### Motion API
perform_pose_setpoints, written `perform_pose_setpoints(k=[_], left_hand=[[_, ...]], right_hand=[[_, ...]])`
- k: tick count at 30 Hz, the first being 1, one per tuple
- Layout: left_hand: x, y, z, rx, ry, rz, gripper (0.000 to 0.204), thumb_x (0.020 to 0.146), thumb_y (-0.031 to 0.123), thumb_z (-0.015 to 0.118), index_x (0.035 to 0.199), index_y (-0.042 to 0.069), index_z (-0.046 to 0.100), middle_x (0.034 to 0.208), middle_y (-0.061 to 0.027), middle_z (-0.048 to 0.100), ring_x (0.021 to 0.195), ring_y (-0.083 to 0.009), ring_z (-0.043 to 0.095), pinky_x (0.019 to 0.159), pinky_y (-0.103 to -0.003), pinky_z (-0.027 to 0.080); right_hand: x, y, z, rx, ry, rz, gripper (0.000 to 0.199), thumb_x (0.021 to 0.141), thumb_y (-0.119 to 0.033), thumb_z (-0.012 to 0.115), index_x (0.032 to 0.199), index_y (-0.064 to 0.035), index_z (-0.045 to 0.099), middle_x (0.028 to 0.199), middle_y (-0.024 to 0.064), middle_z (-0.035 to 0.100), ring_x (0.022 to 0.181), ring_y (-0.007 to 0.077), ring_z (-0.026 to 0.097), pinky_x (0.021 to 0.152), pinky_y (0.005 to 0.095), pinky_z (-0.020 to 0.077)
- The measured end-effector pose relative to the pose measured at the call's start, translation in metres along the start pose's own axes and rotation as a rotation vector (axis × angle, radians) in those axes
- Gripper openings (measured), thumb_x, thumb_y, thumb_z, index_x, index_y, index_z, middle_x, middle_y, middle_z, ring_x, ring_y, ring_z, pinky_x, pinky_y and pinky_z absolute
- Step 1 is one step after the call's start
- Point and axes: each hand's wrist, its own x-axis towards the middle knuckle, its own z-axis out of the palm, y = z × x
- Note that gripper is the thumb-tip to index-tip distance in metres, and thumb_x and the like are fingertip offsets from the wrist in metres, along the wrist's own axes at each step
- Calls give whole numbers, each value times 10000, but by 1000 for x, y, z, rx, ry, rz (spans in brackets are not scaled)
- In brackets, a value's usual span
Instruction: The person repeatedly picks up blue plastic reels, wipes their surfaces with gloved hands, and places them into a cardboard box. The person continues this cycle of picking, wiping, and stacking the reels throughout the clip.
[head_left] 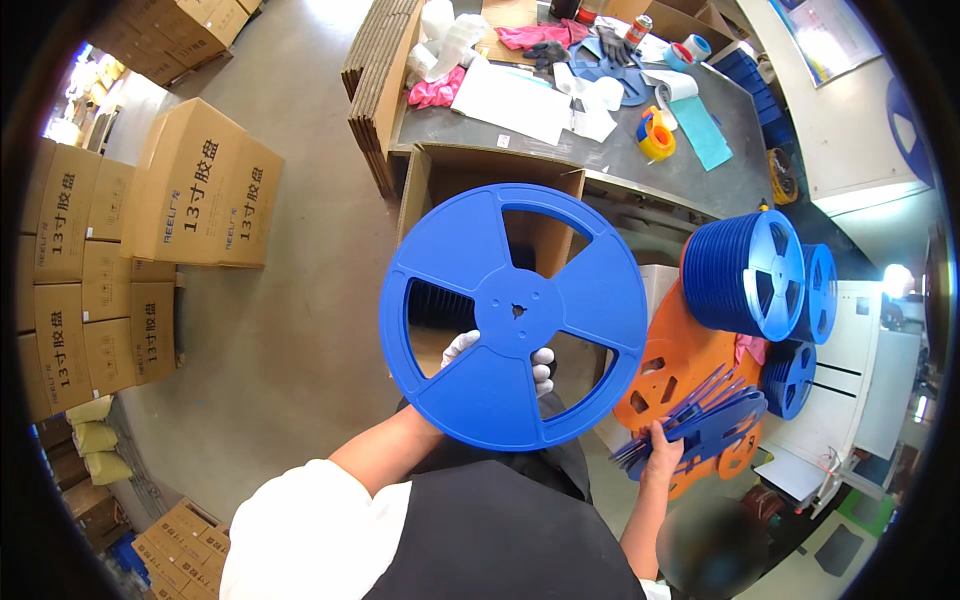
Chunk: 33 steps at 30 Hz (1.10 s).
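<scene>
the left hand [500, 358], in a white glove, grips a big blue plastic reel [515, 315] from behind and holds it flat-on before the chest, above an open cardboard box [440, 175]. the bare right hand [662, 455] is closed around a fanned stack of blue reel flanges [700, 420], low at the right beside orange reels [690, 365]. a row of blue reels [745, 272] stands just past them, below the cluttered grey table [600, 150].

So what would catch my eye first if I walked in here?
The big blue reel held up at centre by the gloved left hand. To its right, the right hand holds a fan of flat blue reel plates, with a stack of blue reels above on orange discs.
</scene>
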Motion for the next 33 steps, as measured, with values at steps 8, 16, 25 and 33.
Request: perform_pose_setpoints(k=[8,16,25,33], left_hand=[[25,11,-4,76,162,97,681,903,396,591,1404,-52,480,1341,-243,568,1165,-370,613,1141,-471,390],[32,36,-41,114,194,198,597,938,373,550,1354,-56,541,1333,-252,582,1192,-384,610,1137,-468,405],[18,58,-64,61,164,296,568,972,351,486,1372,-52,521,1360,-260,555,1224,-400,583,1144,-504,392],[-43,77,-92,293,481,421,612,988,344,449,1448,-58,418,1428,-238,510,1287,-362,539,1137,-483,392]], right_hand=[[102,144,-55,-1196,91,-215,756,665,-443,868,1098,124,618,1018,311,685,974,455,655,880,470,501],[137,201,-59,-1213,-206,34,664,677,-311,869,1202,18,632,1109,240,694,1042,404,657,915,428,504],[109,179,-52,-1258,-125,40,803,674,-410,862,1310,-14,575,1198,240,667,1105,413,630,954,433,492],[55,139,63,-1135,-55,-783,678,745,-81,736,1369,15,489,1362,195,528,1280,381,474,1119,462,329]])
